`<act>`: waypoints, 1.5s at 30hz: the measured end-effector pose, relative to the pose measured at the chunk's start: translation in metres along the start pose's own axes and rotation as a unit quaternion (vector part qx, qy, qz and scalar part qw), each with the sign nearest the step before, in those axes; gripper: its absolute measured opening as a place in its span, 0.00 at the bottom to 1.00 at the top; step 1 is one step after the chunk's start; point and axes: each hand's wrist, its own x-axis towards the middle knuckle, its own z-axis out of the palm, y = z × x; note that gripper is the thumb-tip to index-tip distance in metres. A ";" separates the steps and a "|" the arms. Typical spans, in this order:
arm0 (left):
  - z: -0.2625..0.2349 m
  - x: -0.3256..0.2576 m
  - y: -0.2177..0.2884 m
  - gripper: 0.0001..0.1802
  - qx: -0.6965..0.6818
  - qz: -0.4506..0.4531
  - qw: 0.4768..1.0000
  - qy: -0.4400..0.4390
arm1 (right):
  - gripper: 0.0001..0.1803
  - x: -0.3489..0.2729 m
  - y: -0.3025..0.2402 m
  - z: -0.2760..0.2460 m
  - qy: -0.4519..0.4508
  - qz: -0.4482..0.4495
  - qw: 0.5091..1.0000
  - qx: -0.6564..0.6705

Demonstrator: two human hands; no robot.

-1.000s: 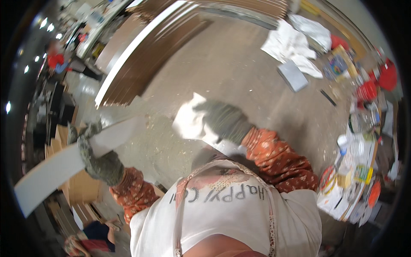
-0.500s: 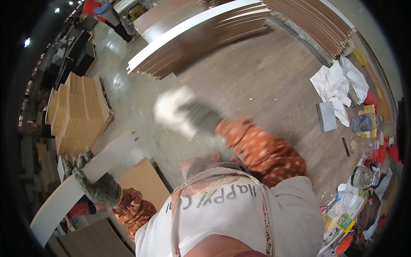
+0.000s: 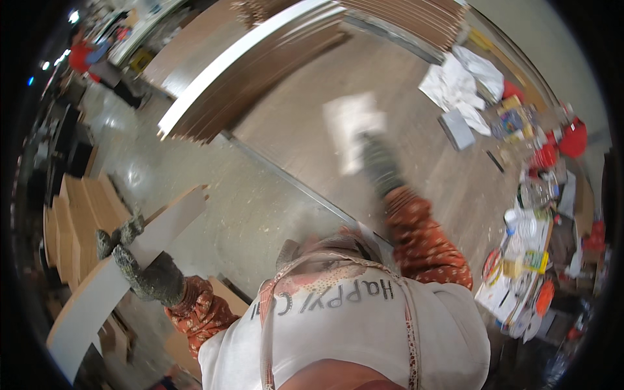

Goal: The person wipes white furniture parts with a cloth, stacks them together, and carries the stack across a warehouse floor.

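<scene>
My left hand (image 3: 140, 270), in a grey knit glove, is closed around a long white board (image 3: 120, 273) that runs from the lower left edge up toward the middle. My right hand (image 3: 377, 162), also gloved, reaches forward over the wooden table top and holds a white cloth or sheet (image 3: 354, 127), which is blurred by motion. Both sleeves are orange patterned.
A stack of long brown and white panels (image 3: 260, 62) lies across the far side. Cardboard boxes (image 3: 81, 214) stand at the left. White rags (image 3: 458, 81), a grey block (image 3: 457, 128), red containers (image 3: 572, 140) and mixed clutter (image 3: 526, 260) fill the right side. A person in red (image 3: 81, 55) stands far left.
The view has swung. My right hand has stretched forward and to the right with the white cloth. My left hand keeps its hold on the white board.
</scene>
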 end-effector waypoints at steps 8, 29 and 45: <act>0.077 0.003 -0.054 0.26 -0.170 -0.147 0.960 -0.164 | 0.18 -0.041 -0.010 -0.152 -0.089 -0.043 0.781 0.616; 0.206 -0.115 -0.109 0.17 0.204 0.033 0.683 -0.700 | 0.24 -0.391 0.246 -0.252 -0.023 0.562 0.827 -0.027; 0.177 -0.136 -0.106 0.20 0.455 -0.043 0.755 -0.471 | 0.19 -0.460 0.314 -0.209 -0.194 0.505 0.834 0.109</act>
